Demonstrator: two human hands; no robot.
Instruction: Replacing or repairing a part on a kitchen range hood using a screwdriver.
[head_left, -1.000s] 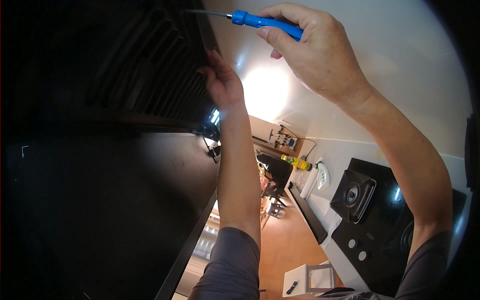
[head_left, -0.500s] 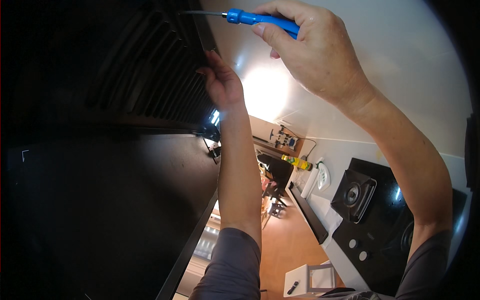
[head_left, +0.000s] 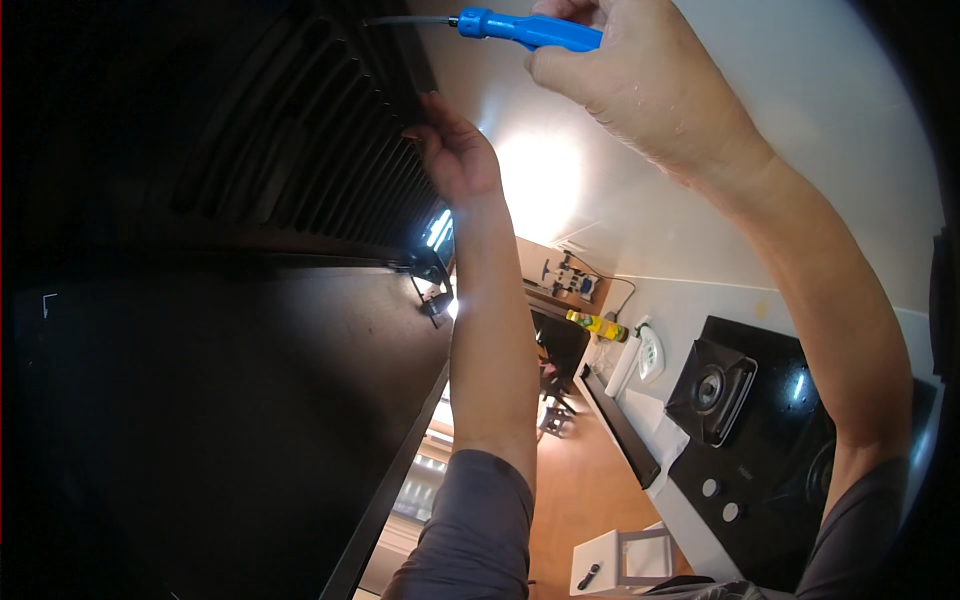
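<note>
My right hand [head_left: 640, 75] is closed round the blue handle of a screwdriver [head_left: 530, 30]. Its thin metal shaft points left, and the tip meets the dark upper edge of a black slotted panel [head_left: 300, 150], which looks like the underside of a range hood. Below the tip, my left hand [head_left: 455, 150] is raised against the edge of that panel. Its fingers are partly curled and apart, with the fingertips in shadow at the edge. I see nothing held in it.
A black gas hob [head_left: 745, 470] with burners and two knobs lies on the white counter at the lower right. Near it are a yellow bottle [head_left: 597, 325] and a white brush-like tool [head_left: 650, 355]. A white step stool [head_left: 625, 560] stands on the wooden floor. Bright light reflects off the wall.
My right hand has shifted slightly up and right on the screwdriver, its fingers now mostly behind the handle. My left forearm has moved a little right; the screwdriver tip stays at the panel edge.
</note>
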